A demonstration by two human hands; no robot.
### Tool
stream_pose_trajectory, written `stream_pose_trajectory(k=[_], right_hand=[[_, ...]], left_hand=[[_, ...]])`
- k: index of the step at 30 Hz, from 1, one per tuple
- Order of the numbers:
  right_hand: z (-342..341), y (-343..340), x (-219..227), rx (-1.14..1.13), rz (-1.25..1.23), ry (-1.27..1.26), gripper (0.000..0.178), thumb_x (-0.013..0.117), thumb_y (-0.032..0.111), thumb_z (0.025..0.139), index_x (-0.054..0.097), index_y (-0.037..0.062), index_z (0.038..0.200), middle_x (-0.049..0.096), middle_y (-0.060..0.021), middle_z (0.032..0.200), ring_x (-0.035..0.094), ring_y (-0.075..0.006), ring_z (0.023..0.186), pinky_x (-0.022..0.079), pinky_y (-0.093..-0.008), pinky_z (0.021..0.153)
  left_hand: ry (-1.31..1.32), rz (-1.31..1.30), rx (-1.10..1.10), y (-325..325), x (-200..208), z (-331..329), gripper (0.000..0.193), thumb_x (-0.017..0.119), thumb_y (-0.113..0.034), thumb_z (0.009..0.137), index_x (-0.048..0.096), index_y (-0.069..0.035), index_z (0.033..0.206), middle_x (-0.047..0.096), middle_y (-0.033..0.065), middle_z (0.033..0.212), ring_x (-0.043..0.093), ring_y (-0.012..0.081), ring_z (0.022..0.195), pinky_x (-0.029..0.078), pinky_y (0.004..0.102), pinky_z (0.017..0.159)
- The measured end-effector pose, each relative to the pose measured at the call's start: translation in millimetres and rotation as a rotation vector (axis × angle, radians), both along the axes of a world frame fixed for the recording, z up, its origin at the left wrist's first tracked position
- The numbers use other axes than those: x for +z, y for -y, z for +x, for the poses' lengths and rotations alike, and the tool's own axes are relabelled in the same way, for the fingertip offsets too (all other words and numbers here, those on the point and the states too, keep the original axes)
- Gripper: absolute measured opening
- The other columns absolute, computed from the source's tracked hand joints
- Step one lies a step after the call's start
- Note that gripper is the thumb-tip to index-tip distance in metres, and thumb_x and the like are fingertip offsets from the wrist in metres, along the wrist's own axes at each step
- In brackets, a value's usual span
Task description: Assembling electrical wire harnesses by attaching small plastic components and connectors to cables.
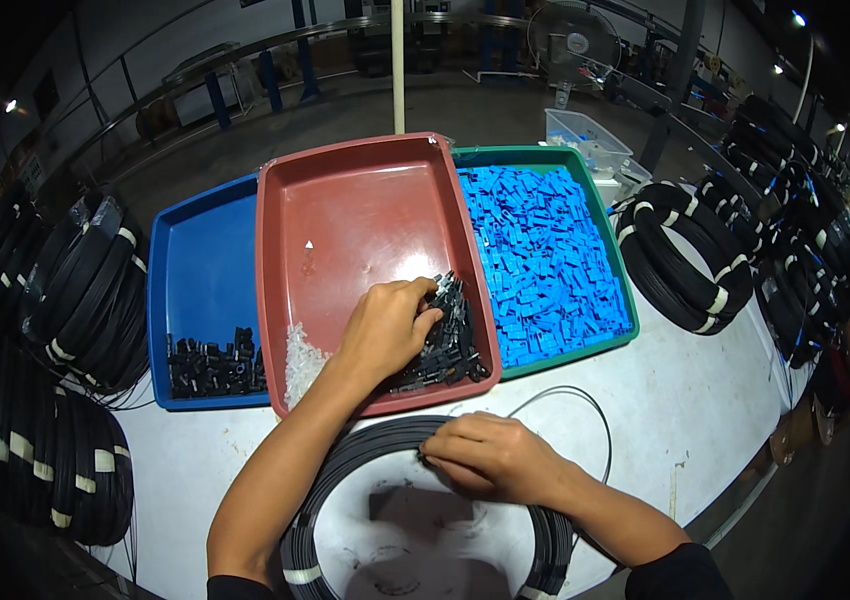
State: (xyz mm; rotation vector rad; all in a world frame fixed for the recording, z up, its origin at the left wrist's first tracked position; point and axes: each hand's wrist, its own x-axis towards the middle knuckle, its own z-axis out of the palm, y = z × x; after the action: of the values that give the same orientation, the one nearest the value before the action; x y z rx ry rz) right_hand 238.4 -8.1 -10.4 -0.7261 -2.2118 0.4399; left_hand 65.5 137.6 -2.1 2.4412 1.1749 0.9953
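My left hand reaches into the red tray, its thumb and fingers pinched together at the upper edge of a pile of small black plastic parts. What lies between those fingertips is too small to make out. Small clear plastic pieces are heaped in the tray's near left corner, under my left wrist. Closer to me, a coil of black cable lies flat on the white table. My right hand is closed on the far side of this coil, fingertips curled over the cable. A thin loose strand loops out to the right.
Left of the red tray stands a blue tray with black connector parts; on its right, a green tray full of blue clips. Taped cable coils flank both sides of the table. A pole rises behind.
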Motion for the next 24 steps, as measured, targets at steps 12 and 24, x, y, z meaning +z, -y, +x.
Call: stream_pose_trajectory(k=[12,24], right_hand=[[4,-1,8,0.006,-0.103,0.051,0.026,0.071,0.004,0.083,0.07,0.0006,0.109,0.068,-0.0116,0.102,0.069,-0.0283,0.087,0.057,-0.0378,0.078],[0,3,7,0.009,0.002,0.025,0.014,0.071,0.007,0.088,0.07,0.0021,0.101,0.068,-0.0124,0.097,0.069,-0.0302,0.086,0.057,-0.04,0.078]], left_hand=[[0.281,-0.311,-0.037,-9,1,-21,0.023,0.073,-0.014,0.09,0.073,0.003,0.106,0.072,0.0071,0.08,0.063,0.0113,0.067,0.051,0.0287,0.061],[0.571,-0.596,-0.22,71,35,-47,0.034,0.065,-0.004,0.099,0.06,-0.002,0.133,0.072,0.0096,0.096,0.073,0.0115,0.083,0.054,0.0227,0.068]])
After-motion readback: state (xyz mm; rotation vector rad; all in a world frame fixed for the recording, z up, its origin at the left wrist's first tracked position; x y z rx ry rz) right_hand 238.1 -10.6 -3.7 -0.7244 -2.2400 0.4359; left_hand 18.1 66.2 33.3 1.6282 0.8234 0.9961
